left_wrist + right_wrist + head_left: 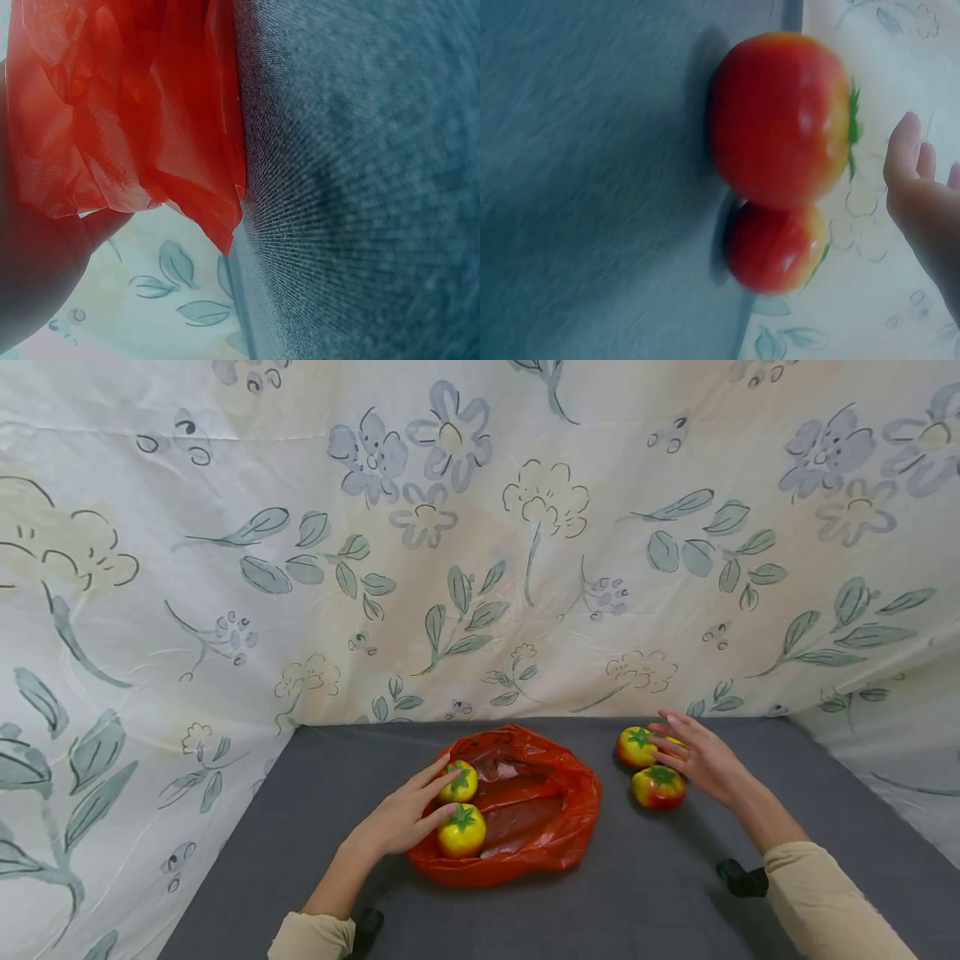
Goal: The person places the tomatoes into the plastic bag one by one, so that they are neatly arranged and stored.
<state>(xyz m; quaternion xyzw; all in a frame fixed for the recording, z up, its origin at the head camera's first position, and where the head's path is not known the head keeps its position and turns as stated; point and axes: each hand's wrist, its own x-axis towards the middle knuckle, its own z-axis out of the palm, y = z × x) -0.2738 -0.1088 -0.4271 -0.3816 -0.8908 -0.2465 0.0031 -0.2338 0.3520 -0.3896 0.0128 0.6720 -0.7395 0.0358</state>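
Observation:
A red plastic bag [581, 793] lies on the dark table with its mouth spread wide. Two yellow-and-red tomatoes with green tops, a far one [462, 782] and a near one [462, 832], are inside its left side. My left hand [401, 818] rests over the bag's left rim, fingers extended by these tomatoes. In the left wrist view, the crumpled bag [127, 112] covers most of that hand. My right hand [701, 756] hovers with spread fingers over a group of tomatoes, including a front one [659, 788] and a back one [634, 748]; a third is mostly hidden behind the fingers.
The dark grey table [637, 893] extends around the bag and the loose tomatoes. A pale cloth with flowers and leaves [465, 610] hangs along the table's back and sides. Dark wrist devices [742, 878] sit by both beige sleeves.

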